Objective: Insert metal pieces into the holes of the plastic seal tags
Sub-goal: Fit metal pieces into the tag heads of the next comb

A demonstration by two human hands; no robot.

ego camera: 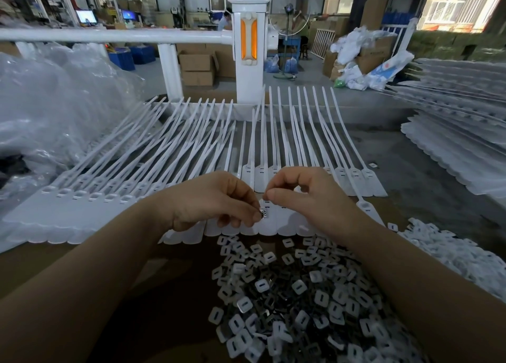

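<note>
Seating of a metal piece [263,213] into a seal tag [267,217] is being judged as the step in hand. The small dark piece is being pinched between the fingertips of the left hand [216,201], just over the head of a tag in the near row of tags [109,198]. The fingers of the right hand [298,190] are being held curled, with thumb and forefinger pressed together just above that same tag head; whether anything is being pinched between them cannot be told. The two hands are being kept almost touching over this one tag.

Taking that tag as the landmark: the heap of loose metal pieces [295,294] is lying nearer the person than it, on the brown table [82,258]; a second row of tags [356,179] is lying beyond it and to its right, with long tails [273,132] running away toward a white post [247,48]; a stack of further tags [451,143] is lying far to its right, and clear plastic bags [46,102] far to its left.

For the next move, the piece is probably being required to be lined up squarely with the hole and pressed down until flush. Care is likely being called for, since the piece is small and the neighbouring holes are very close.
</note>
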